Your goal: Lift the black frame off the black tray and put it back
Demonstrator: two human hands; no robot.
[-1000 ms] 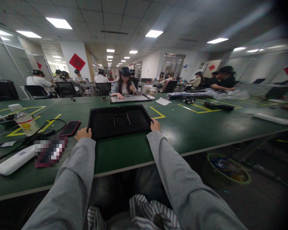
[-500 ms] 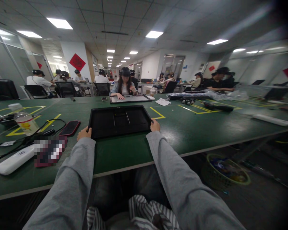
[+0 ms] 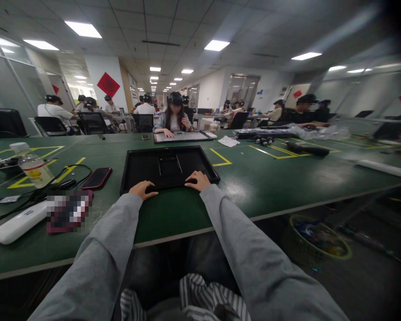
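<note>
A black, shallow rectangular tray (image 3: pixel 143 164) with a raised rim lies on the green table in front of me. Inside it, near the middle, are two thin metal rods (image 3: pixel 179 164) beside a dark rectangular part; what exactly the object is, I cannot tell. My left hand (image 3: pixel 143 190) grips the near rim left of centre, thumb pointing inward along the front. Farther right on that same rim, my right hand (image 3: pixel 198 180) has its fingers curled over the edge and its thumb in front.
On the left lie a red-edged phone (image 3: pixel 98 178), a drink bottle (image 3: pixel 35 167), black cables and a white power strip (image 3: pixel 18 222). Across the table a person (image 3: pixel 173 118) works at a flat panel (image 3: pixel 183 137). A crumpled tissue (image 3: pixel 228 141) sits beyond; a basket (image 3: pixel 321 240) stands below right.
Both hands have moved from the tray's left and right sides to its near rim, closer together. The tray has stayed almost in place. The person opposite keeps nearly the same pose.
</note>
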